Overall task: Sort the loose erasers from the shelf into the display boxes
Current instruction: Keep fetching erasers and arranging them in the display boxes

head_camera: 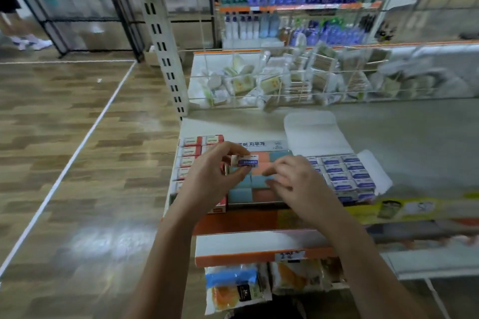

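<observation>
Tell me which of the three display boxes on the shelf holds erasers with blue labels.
The rightmost white display box, its flap folded open behind it. The left box holds red-labelled erasers; the middle box holds plain pink and blue blocks.

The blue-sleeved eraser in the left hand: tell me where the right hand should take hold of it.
Pinch the eraser's free right end, coming from the right. The left hand pinches its left end, while the right hand sits open beside it.

Glossy wood-look floor — matt grey shelf, paper-sleeved eraser, white wire basket.
</observation>
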`<state>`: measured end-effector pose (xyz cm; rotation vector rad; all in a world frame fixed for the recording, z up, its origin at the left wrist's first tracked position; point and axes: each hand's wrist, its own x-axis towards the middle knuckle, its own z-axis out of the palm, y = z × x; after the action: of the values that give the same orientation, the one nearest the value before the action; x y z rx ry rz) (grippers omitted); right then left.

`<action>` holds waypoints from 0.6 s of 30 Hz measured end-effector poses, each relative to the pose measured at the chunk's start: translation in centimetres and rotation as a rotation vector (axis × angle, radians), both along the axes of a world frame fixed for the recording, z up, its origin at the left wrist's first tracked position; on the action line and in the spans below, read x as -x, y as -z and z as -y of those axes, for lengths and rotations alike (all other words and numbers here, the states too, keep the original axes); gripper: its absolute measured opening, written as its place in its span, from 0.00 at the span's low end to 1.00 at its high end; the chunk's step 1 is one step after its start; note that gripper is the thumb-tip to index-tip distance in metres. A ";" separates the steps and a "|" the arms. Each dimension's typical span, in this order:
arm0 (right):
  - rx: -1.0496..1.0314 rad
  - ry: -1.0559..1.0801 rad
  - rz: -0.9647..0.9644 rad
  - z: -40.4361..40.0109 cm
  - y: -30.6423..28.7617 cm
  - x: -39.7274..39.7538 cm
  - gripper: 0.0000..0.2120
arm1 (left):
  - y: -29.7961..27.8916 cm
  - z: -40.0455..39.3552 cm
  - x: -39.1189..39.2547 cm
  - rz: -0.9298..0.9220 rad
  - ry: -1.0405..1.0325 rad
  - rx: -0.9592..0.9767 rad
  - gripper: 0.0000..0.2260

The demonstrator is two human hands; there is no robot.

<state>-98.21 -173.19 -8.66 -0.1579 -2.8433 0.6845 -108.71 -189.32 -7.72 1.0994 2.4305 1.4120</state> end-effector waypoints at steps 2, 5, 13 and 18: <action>0.006 0.074 -0.031 -2.1 -0.8 -1.2 0.08 | -0.4 -1.3 -0.5 -0.012 0.039 0.010 0.13; -0.011 0.213 -0.069 -6.0 -1.6 -3.4 0.07 | -0.9 -3.6 -1.7 -0.033 0.074 0.031 0.10; 0.049 0.517 -0.015 -13.3 -0.1 -6.8 0.18 | 0.7 -10.1 -5.9 -0.409 0.041 0.328 0.13; 0.130 0.487 0.020 -14.7 1.3 -7.1 0.17 | 1.8 -11.2 -7.3 -0.480 -0.009 0.518 0.12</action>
<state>-91.10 -158.46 -9.92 -0.8457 -2.6145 0.7519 -101.42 -178.15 -9.52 1.3931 2.8670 0.4802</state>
